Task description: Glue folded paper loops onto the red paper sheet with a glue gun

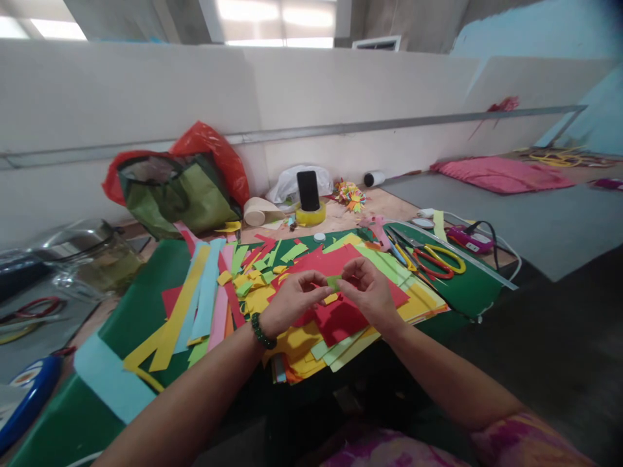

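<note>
Between my two hands is a small piece of green paper (333,283), pinched at either end. My left hand (298,299), with a dark green bead bracelet (263,332) at the wrist, grips its left side with thumb and fingers. On the right side, my right hand (370,295) has its thumb and fingertips closed on it. Beneath them lies a red paper sheet (360,321) on a stack of coloured sheets. A small yellow paper piece (331,299) shows just below the green one. Several cut yellow and green scraps (257,298) are piled left of my left hand.
Paper strips (195,285) spread over the green mat (139,292) at left. Yellow-handled scissors (445,258), red-handled scissors (433,263) and a pink glue gun (378,232) lie right. Behind stand a phone (307,190) on a tape roll (311,214), a green bag (180,194) and a glass pot (104,259).
</note>
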Tool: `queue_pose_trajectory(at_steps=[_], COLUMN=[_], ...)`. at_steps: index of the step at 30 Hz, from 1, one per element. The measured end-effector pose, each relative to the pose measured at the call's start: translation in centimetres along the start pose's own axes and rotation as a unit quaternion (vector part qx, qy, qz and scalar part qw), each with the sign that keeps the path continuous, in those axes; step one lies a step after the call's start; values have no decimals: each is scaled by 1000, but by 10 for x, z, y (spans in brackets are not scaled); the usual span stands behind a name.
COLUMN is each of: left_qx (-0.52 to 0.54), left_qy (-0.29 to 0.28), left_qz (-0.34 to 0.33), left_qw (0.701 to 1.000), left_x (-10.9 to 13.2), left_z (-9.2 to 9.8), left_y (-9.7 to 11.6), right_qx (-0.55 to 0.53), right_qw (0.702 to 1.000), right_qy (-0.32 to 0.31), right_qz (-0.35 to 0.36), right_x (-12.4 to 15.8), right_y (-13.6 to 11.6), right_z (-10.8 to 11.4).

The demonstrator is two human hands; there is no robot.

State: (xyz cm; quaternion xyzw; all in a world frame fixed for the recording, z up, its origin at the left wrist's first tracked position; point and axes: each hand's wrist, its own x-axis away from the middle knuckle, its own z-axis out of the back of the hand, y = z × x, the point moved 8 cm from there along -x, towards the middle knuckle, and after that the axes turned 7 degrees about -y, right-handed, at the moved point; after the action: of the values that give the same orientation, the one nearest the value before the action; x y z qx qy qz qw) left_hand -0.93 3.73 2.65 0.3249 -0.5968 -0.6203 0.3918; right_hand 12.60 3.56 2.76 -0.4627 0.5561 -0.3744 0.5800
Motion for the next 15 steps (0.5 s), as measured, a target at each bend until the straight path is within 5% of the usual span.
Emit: queue_pose_trajectory(at_steps=[7,15], left_qx=[-26,-48], left_qy=[22,10], left_qz=[-10,-14], left_qw=[999,999], left_x=[-1,0], left_z=[4,0], left_y=[3,6], right_qx=[63,-17], right_qw=[998,997], right_qy=[10,-46], right_qz=[8,-53], right_x=[4,1], right_y=[-2,5], right_z=[-3,-10])
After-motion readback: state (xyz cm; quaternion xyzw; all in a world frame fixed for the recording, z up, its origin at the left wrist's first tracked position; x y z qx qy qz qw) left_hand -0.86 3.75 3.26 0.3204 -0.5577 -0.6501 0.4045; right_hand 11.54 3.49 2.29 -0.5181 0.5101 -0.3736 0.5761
